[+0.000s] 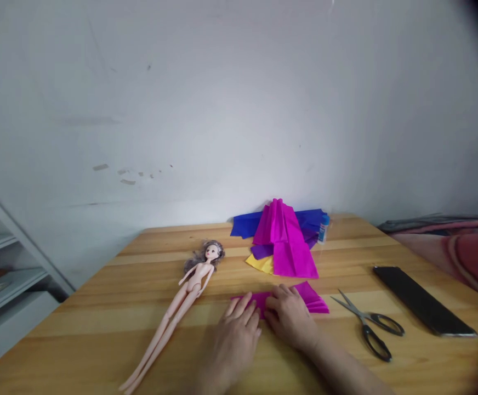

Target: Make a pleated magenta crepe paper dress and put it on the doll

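Note:
Both my hands rest on a small pleated piece of magenta paper [311,299] lying flat on the wooden table [99,329]. My left hand [234,334] lies with fingers stretched out over the paper's left end. My right hand [290,315] presses its curled fingers onto the paper's middle, and the pleated fan spreads out to the right of it. An unclothed doll [181,302] with brown hair lies on its back to the left of my hands.
A pile of magenta, blue, purple and yellow paper sheets [282,236] leans at the back against the wall, with a glue stick [323,227] beside it. Black-handled scissors [366,323] and a dark phone [422,299] lie to the right. Shelving [0,263] stands at left.

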Motion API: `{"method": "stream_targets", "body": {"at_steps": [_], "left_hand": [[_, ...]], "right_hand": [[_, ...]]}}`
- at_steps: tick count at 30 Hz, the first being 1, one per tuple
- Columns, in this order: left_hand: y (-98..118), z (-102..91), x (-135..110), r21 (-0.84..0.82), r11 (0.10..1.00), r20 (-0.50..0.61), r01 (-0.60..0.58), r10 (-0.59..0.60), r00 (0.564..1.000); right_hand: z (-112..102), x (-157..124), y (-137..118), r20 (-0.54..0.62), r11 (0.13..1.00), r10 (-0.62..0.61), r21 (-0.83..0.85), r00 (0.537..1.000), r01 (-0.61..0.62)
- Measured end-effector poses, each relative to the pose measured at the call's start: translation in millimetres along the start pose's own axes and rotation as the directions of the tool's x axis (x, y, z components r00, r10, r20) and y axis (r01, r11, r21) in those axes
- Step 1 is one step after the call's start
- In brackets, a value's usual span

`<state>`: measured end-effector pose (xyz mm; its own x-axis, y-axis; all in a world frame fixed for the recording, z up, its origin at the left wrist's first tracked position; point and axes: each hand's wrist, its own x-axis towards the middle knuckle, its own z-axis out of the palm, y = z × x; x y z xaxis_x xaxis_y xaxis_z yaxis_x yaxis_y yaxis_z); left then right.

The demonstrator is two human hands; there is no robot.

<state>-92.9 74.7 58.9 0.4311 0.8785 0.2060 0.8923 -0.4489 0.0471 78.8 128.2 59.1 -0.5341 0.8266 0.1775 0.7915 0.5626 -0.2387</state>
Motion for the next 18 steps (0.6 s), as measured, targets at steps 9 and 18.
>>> {"method": "stream_targets", "body": {"at_steps": [9, 18], "left_hand": [[-0.5, 0.4, 1.1, 0.013, 1.000, 0.050, 0.024, -0.024, 0.998], [-1.8, 2.7, -0.1, 0.000, 1.000, 0.026, 0.017, -0.017, 1.000]], "right_hand": [[-5.5, -3.5, 3.4, -0.036, 1.000, -0.010, 0.024, 0.999, 0.011], [-5.8, -3.9, 2.4, -0.024, 0.999, -0.029, -0.021, 0.999, 0.029]]}}
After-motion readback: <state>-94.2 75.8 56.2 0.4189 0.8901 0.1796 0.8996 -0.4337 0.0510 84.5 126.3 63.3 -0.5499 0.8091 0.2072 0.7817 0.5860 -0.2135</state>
